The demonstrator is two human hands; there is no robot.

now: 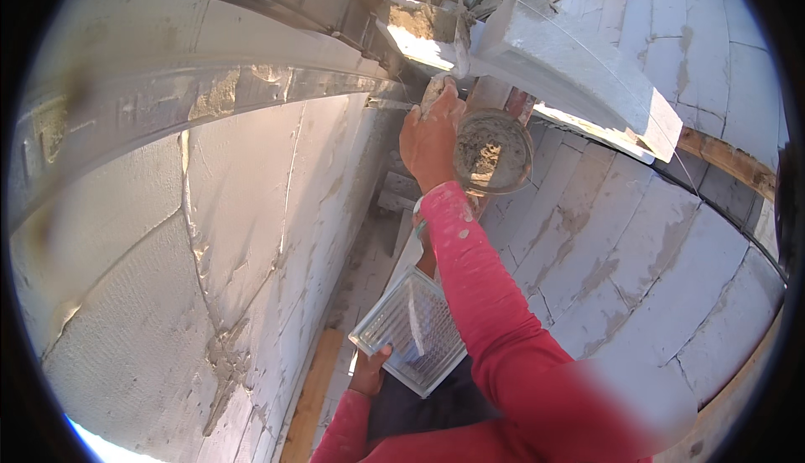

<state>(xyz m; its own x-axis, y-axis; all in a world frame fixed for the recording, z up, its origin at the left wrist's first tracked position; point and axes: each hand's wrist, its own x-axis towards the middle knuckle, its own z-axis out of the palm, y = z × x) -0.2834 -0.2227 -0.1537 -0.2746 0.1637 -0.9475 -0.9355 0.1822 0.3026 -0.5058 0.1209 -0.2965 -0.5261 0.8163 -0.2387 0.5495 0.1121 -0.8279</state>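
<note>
My left hand [369, 371] grips a clear ribbed glass block [394, 320] by its edge, low in the middle. My right hand [432, 136] reaches up, its fingers closed round a grey, mortar-coated thing [434, 90] that I cannot make out. A round bucket with grey mortar [507, 157] sits just right of that hand. Above the hand is a pale ledge [415, 44] with rough mortar on it.
A pale block wall [126, 287] with a ridged band runs along my left. White blockwork [587, 245] is at my right. A long white block [579, 85], a wooden beam [725, 157] and thin wires are higher up. A timber plank [310, 392] lies low beside the left wall.
</note>
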